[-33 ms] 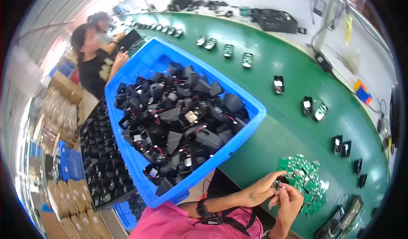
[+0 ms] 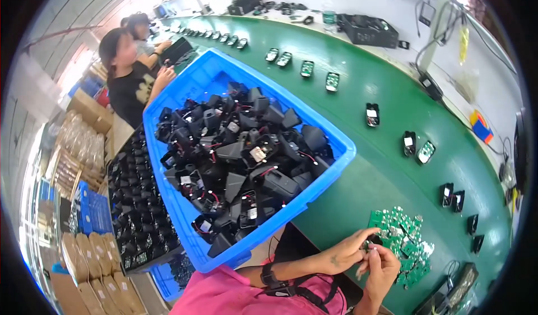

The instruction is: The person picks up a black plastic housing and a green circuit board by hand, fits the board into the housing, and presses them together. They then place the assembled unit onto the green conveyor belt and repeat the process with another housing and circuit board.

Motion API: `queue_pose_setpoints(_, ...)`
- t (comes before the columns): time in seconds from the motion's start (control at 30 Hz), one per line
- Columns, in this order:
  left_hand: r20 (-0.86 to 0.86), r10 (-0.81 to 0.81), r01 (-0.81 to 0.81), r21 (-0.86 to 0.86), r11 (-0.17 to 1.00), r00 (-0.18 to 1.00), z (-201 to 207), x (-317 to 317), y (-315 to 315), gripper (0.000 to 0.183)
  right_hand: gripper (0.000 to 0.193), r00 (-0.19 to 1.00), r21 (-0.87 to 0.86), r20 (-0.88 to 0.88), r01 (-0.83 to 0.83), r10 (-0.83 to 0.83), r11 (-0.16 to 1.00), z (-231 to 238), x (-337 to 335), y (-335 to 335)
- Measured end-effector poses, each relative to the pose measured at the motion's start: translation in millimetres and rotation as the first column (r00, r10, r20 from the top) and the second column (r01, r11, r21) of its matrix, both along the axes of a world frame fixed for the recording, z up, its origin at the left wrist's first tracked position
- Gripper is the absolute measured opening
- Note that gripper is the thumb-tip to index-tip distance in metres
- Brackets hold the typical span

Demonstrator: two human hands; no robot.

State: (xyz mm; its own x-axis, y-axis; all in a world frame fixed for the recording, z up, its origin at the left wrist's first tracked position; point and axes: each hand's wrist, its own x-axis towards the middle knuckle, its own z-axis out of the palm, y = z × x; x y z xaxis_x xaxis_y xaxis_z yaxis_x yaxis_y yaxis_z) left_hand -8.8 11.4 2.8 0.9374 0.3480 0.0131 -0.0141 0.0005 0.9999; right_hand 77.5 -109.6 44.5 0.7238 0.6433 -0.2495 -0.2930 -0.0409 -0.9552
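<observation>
My left hand [image 2: 348,252] and my right hand [image 2: 382,266] meet just in front of a heap of green circuit boards [image 2: 406,239]. Between the fingertips of my left hand is a small dark part [image 2: 374,240], mostly hidden by the fingers. My right thumb and finger are pinched against it, and a tiny white spot shows at their tips. What the right fingers grip is too small to name. A large blue plastic bin [image 2: 330,175], filled with black plastic housings [image 2: 235,186] with red wires, stands to the left of my hands.
Black housings, some with green boards [image 2: 332,81], stand spaced along the green table [image 2: 358,164]. A black tray of housings [image 2: 137,203] lies left of the bin. Two people [image 2: 126,82] sit at the far left. A dark elongated device [image 2: 462,281] is at the near right.
The whole view has shifted slightly, so the table and bin appear a little further right. My hands keep the same pinched pose on the small part.
</observation>
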Motion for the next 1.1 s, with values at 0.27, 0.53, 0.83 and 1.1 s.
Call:
queue_pose_setpoints(0.27, -0.002, 0.041, -0.041, 0.056, 0.998, 0.999, -2.9, -7.4, -3.4, 0.057, 0.011, 0.959, -0.033, 0.28, -0.041, 0.049, 0.999, -22.9, -5.7, 3.8)
queue_pose_setpoints(0.53, -0.05, 0.124, -0.129, -0.102, 0.986, 0.991, -2.4, -0.1, -8.1, 0.055, 0.014, 0.974, -0.17, 0.214, -0.041, 0.077, 0.985, -2.1, -5.7, 7.8)
queue_pose_setpoints(0.83, 0.047, 0.206, -0.204, -0.039, 0.978, 0.977, -0.7, -2.5, -6.7, 0.06, 0.006, 0.709, -0.266, 0.703, 0.2, 0.048, 0.943, 18.1, -10.1, 16.2)
queue_pose_setpoints(1.1, 0.076, -0.02, 0.021, -0.005, 1.0, 0.997, 18.4, -10.4, 11.9, 0.063, 0.008, 0.779, -0.343, 0.536, -0.15, 0.325, 0.927, 34.7, 15.2, -0.6)
